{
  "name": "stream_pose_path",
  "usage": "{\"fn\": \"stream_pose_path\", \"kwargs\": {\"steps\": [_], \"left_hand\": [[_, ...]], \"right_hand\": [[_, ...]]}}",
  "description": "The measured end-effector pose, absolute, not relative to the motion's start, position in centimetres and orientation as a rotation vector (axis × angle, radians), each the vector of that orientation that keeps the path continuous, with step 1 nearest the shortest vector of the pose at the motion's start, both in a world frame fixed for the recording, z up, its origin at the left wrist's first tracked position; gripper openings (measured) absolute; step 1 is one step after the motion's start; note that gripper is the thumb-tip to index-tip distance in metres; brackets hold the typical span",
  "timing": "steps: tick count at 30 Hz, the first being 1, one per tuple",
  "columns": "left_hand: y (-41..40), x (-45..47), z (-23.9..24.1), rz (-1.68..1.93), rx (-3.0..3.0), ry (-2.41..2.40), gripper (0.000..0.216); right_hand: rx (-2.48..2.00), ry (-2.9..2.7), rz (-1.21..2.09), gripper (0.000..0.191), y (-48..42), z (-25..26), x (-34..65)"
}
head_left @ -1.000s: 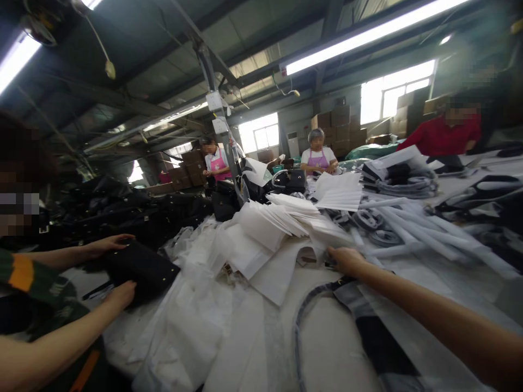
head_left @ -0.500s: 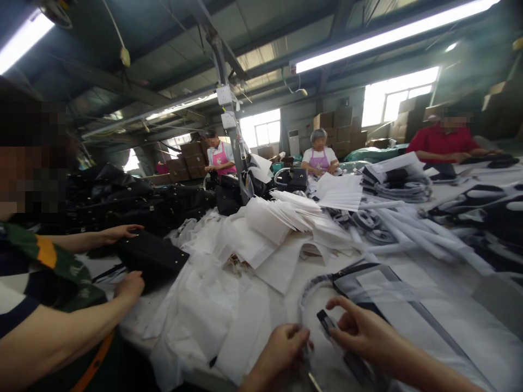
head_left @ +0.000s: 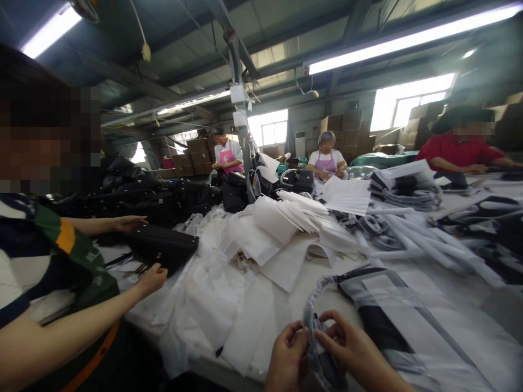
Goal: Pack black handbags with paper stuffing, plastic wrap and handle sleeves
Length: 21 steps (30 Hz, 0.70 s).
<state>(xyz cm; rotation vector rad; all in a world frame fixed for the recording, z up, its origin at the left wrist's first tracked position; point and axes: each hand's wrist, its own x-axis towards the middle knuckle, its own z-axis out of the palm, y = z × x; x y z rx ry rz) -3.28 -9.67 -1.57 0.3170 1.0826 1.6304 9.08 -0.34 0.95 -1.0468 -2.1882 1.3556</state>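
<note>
A plastic-wrapped bag handle (head_left: 321,286) curves down from a black bag (head_left: 379,321), which lies partly under translucent white sheeting at the lower right. My left hand (head_left: 287,351) pinches the handle from its left side. On the opposite side, my right hand (head_left: 351,343) has its thumb and fingers closed on the same stretch of handle. A dark strap piece shows between the two hands, partly hidden by the fingers and the plastic. The lower end of the handle runs out towards the bottom edge of the view.
White sheets (head_left: 269,223) are heaped mid-table, with white wrapping tubes (head_left: 429,234) to their right. At the left a co-worker's hands handle a black bag (head_left: 163,245), near a pile of black bags (head_left: 171,198). Other people work across the table.
My right hand has moved left and in against the handle, bringing the dark strap piece to it. The view has shifted slightly. The co-worker's nearer hand has moved along the black bag.
</note>
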Motion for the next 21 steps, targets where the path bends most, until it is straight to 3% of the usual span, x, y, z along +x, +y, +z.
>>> {"fn": "stream_pose_path", "kwargs": {"steps": [13,21], "left_hand": [[-9.6,-3.1,-2.7,1.600,0.250,1.127,0.066],[-10.5,-3.3,-1.8,1.527,0.322,1.057,0.069]], "right_hand": [[-0.931,-2.020,1.550,0.040,-1.5,1.0,9.9],[-0.895,-1.936,1.685,0.057,-2.9,1.5,10.8]]}}
